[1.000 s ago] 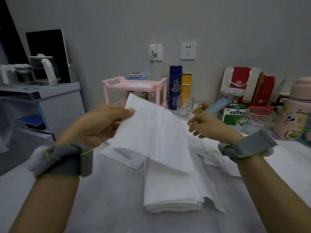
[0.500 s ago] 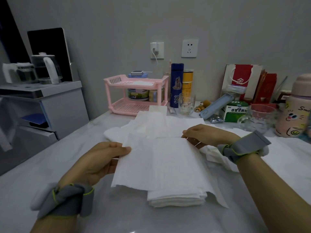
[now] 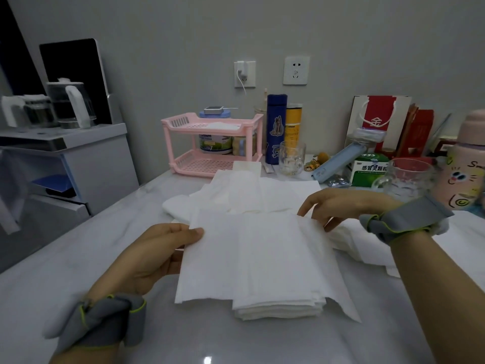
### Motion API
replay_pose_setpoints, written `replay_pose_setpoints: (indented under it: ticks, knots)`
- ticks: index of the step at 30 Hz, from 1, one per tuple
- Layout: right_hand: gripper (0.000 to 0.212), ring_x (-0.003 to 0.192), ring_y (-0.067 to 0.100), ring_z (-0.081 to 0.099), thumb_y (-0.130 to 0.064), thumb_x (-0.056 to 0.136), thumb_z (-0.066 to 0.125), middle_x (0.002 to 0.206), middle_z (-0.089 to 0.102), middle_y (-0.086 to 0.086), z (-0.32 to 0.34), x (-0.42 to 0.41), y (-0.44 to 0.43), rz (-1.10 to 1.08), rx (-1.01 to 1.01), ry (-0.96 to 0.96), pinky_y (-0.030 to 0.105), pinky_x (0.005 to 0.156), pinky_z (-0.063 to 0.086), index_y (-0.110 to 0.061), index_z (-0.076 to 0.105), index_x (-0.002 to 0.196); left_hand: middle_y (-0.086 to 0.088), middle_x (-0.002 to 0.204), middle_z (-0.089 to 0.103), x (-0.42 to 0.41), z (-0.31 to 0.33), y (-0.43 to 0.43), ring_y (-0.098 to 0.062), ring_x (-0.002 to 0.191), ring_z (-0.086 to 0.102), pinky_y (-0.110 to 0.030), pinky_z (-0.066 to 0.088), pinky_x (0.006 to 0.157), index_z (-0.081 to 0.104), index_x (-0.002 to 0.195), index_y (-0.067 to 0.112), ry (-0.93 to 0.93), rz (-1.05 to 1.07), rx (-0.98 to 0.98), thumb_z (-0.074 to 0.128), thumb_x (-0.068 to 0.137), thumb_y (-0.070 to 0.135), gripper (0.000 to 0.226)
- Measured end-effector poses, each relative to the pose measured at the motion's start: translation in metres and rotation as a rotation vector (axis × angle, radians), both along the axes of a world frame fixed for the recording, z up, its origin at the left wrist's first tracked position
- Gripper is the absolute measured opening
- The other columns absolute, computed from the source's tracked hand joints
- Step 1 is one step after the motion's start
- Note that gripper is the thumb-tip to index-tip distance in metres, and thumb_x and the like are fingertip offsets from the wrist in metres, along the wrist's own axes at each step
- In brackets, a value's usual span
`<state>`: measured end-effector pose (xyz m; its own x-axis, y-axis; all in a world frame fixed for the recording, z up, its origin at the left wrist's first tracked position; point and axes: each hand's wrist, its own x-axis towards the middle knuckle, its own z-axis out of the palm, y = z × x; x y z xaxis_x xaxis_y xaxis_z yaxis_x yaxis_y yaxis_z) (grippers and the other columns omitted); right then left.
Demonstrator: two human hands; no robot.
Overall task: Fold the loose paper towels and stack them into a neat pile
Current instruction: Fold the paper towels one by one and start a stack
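A white paper towel sheet point(image 3: 244, 253) lies spread over a pile of folded towels point(image 3: 278, 310) on the pale table point(image 3: 210, 340). My left hand point(image 3: 154, 258) pinches the sheet's far left corner, thumb on top. My right hand point(image 3: 338, 206) pinches its far right corner. Loose unfolded towels point(image 3: 252, 193) lie in a heap just beyond the sheet, and more spread out under my right wrist. Both wrists wear grey bands.
Along the wall stand a pink two-tier rack point(image 3: 212, 143), a blue flask point(image 3: 276, 128), a yellow can point(image 3: 293, 127), a glass mug point(image 3: 291, 158), a green medicine box point(image 3: 370, 172), a second glass mug point(image 3: 409, 177) and a pink cartoon bottle point(image 3: 467, 164). A kettle point(image 3: 70, 103) sits on a cabinet at left.
Both hands have lowered the sheet from mid-air, where it hung slanted, down onto the folded pile. It now lies nearly flat, still held at its two far corners.
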<state>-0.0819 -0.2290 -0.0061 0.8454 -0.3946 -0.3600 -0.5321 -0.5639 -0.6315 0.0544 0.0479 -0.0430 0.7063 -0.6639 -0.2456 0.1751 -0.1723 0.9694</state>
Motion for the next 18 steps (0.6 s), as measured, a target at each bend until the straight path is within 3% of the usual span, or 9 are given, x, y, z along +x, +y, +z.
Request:
replay_pose_setpoints:
  ticks: [3, 5, 8, 10, 14, 18]
  knots:
    - [0.025, 0.070, 0.012, 0.063, -0.003, 0.085, 0.061, 0.082, 0.063, 0.001, 0.011, -0.011, -0.006, 0.039, 0.000, 0.016, 0.020, 0.063, 0.053, -0.024, 0.061, 0.098, -0.010, 0.086, 0.074, 0.000, -0.002, -0.003, -0.021, 0.068, 0.072, -0.025, 0.055, 0.049, 0.067, 0.095, 0.006, 0.026, -0.027, -0.017, 0.058, 0.087, 0.025, 0.022]
    - [0.020, 0.072, 0.015, 0.065, -0.011, 0.085, 0.064, 0.084, 0.067, 0.003, 0.015, -0.015, -0.004, 0.034, 0.022, -0.011, 0.022, 0.063, 0.053, -0.024, 0.062, 0.100, -0.009, 0.090, 0.074, -0.001, -0.003, -0.004, -0.021, 0.073, 0.072, -0.025, 0.055, 0.051, 0.065, 0.101, 0.009, 0.054, -0.047, -0.041, 0.057, 0.088, 0.030, 0.026]
    - [0.019, 0.052, 0.008, 0.056, -0.015, 0.084, 0.065, 0.094, 0.063, 0.012, 0.021, -0.014, 0.006, -0.043, 0.100, -0.186, 0.019, 0.049, 0.049, -0.019, 0.064, 0.102, -0.009, 0.092, 0.074, -0.001, -0.004, -0.004, -0.021, 0.077, 0.072, -0.026, 0.056, 0.053, 0.064, 0.103, 0.011, 0.096, -0.064, -0.102, 0.055, 0.086, 0.033, 0.029]
    - [0.018, 0.041, 0.005, 0.050, -0.015, 0.084, 0.063, 0.090, 0.063, 0.007, 0.026, -0.007, 0.018, -0.080, 0.163, -0.301, 0.016, 0.042, 0.044, -0.018, 0.062, 0.102, -0.009, 0.094, 0.074, -0.001, -0.005, -0.004, -0.021, 0.079, 0.072, -0.027, 0.056, 0.054, 0.064, 0.104, 0.014, 0.102, -0.079, -0.135, 0.055, 0.082, 0.037, 0.033]
    - [0.013, 0.046, 0.011, 0.060, -0.015, 0.086, 0.063, 0.071, 0.065, 0.002, 0.024, 0.014, 0.056, -0.063, 0.263, -0.397, 0.020, 0.045, 0.049, -0.015, 0.059, 0.098, -0.008, 0.106, 0.071, 0.000, -0.007, -0.006, -0.025, 0.093, 0.070, -0.036, 0.060, 0.070, 0.064, 0.110, 0.017, 0.115, -0.109, -0.196, 0.053, 0.075, 0.046, 0.047]
    - [0.017, 0.066, 0.021, 0.069, -0.024, 0.088, 0.061, 0.080, 0.068, 0.011, 0.017, 0.022, 0.082, -0.014, 0.308, -0.405, 0.028, 0.060, 0.057, -0.013, 0.058, 0.102, -0.007, 0.106, 0.072, -0.002, -0.009, -0.007, -0.023, 0.091, 0.070, -0.037, 0.058, 0.073, 0.066, 0.108, 0.018, 0.081, -0.117, -0.163, 0.051, 0.072, 0.051, 0.051]
